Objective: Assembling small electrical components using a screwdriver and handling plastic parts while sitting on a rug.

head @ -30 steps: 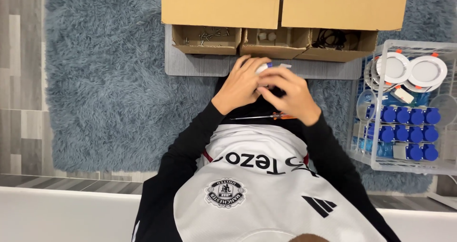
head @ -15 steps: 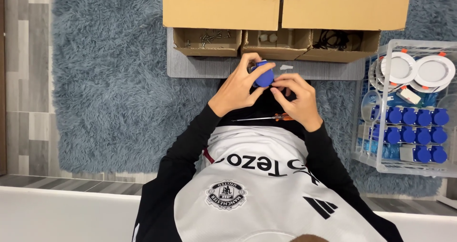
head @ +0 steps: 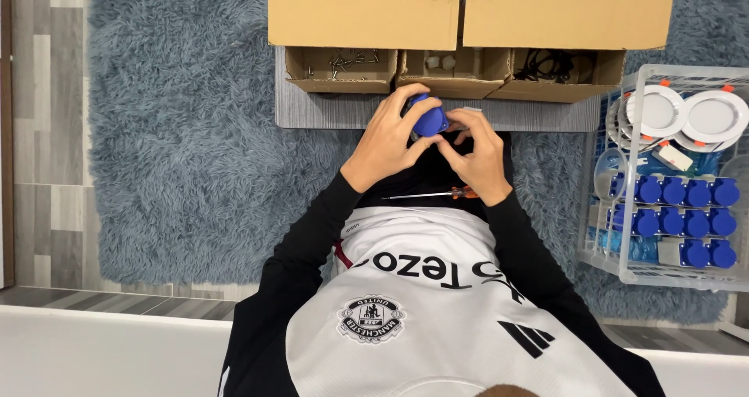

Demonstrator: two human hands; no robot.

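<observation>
- Left hand (head: 388, 141) clamps the blue socket housing (head: 428, 121); right hand (head: 474, 156) pinches at its underside.
- Screwdriver (head: 433, 195) lies just below that housing, likely needed next.

Clothing observed: a white short-sleeved jersey (head: 437, 319) worn over a black long-sleeved layer. Black sleeves (head: 312, 241) cover both arms to the wrists. The jersey carries dark lettering across the chest, a round black-and-white crest, and a black three-bar mark on the opposite side. A thin dark red line shows at one sleeve seam. Both hands bare; no gloves, watch or rings visible.
</observation>
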